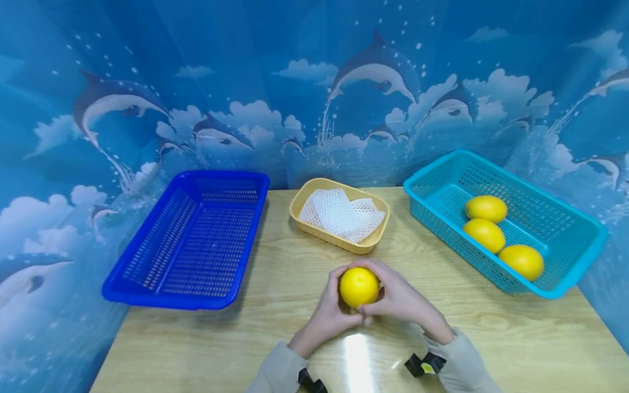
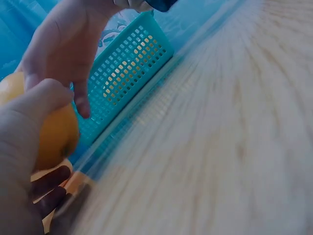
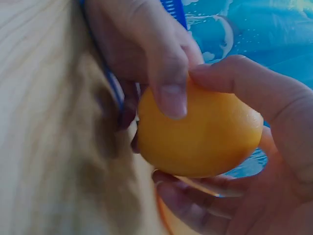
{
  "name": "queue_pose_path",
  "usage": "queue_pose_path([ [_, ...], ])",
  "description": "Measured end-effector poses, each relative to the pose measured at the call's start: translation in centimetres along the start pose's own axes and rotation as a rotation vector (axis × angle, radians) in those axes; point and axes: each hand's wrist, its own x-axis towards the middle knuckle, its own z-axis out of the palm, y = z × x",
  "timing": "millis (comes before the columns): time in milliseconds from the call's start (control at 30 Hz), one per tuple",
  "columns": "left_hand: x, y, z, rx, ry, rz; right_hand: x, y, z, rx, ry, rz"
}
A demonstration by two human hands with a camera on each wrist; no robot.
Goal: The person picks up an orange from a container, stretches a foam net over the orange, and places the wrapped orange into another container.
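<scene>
A single orange [image 1: 360, 287], yellow in the head view, is held between both hands above the front middle of the table. My left hand [image 1: 330, 311] curls round its left side, thumb toward me. From the right, my right hand [image 1: 400, 292] grips the same orange, its thumb and fingers bent about it. The right wrist view shows the orange [image 3: 200, 129] close up, with the left thumb [image 3: 171, 93] pressed on its skin. Behind the hands stands a small yellow tray [image 1: 361, 249] with white foam netting [image 1: 339, 215] in it.
On the left sits a blue perforated basket [image 1: 169, 301] with nothing visible inside. A turquoise basket [image 1: 442, 232] stands at an angle on the right, with three more oranges [image 1: 484, 236] in it. A dolphin-print curtain [image 1: 304, 109] hangs behind the wooden table [image 1: 196, 349].
</scene>
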Motion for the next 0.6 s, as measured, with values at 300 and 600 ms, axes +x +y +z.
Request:
queue_pose_path([
  [300,0.0,-0.2,0.1,0.036,-0.013,-0.030,-0.1,1.9,1.1,0.114,-0.026,-0.003],
  [600,0.0,-0.5,0.0,0.029,0.013,-0.034,-0.1,3.8,2.3,0.382,-0.007,0.057],
])
